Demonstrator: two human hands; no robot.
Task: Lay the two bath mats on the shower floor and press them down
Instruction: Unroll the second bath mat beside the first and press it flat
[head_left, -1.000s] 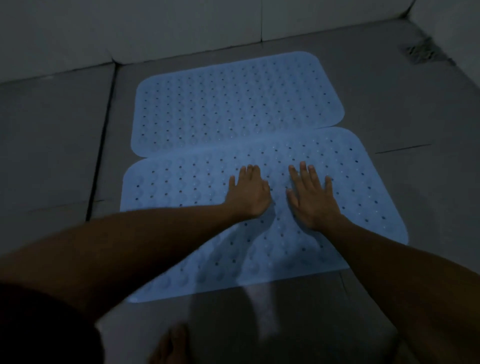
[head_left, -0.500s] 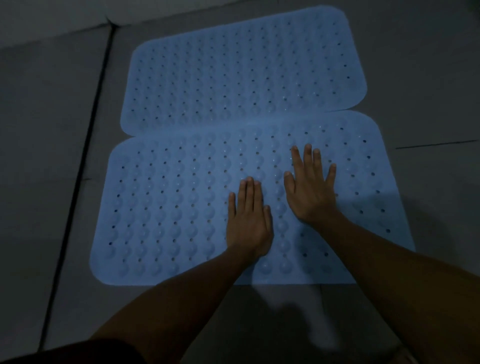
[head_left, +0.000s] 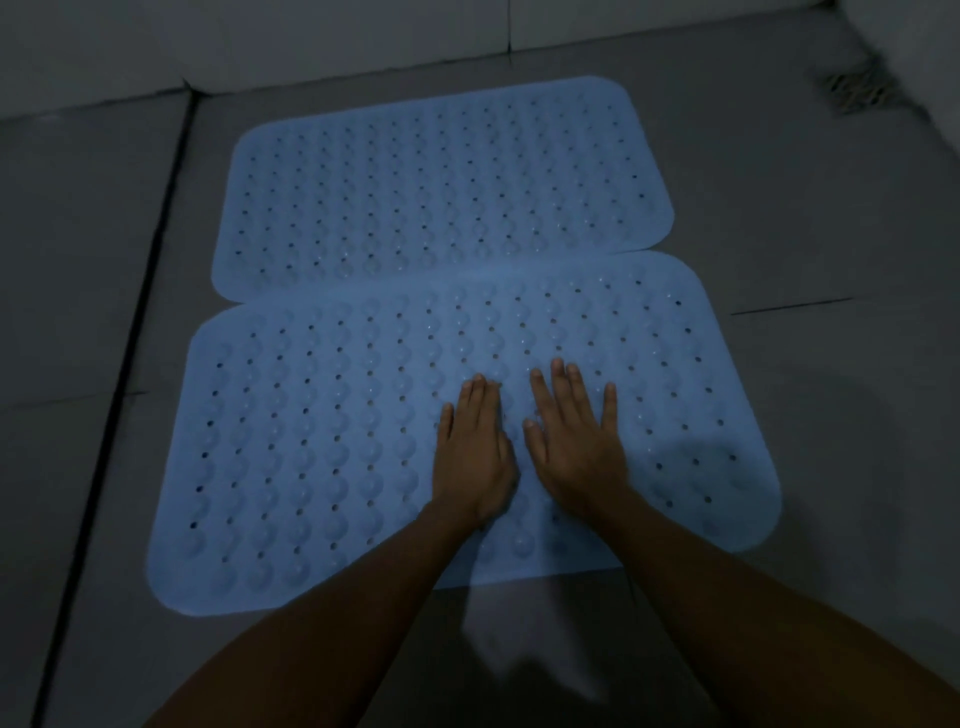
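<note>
Both hands lay flat, fingers straight, gripping nothing: the left hand (head_left: 475, 452) and right hand (head_left: 576, 441) pressed side by side on the near blue bath mat (head_left: 311, 441).

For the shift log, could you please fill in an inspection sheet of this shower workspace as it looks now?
Surface: grey tiled shower floor, dark grout lines.
Job's things: far bath mat and near bath mat, both blue and flat; their long edges meet, overlap unclear.
Clutter: nothing seen.
Grippers: left hand and right hand flat, palms down on the near mat.
Cables: nothing seen.
Surroundings: floor drain far right; wall behind; dim light.
</note>
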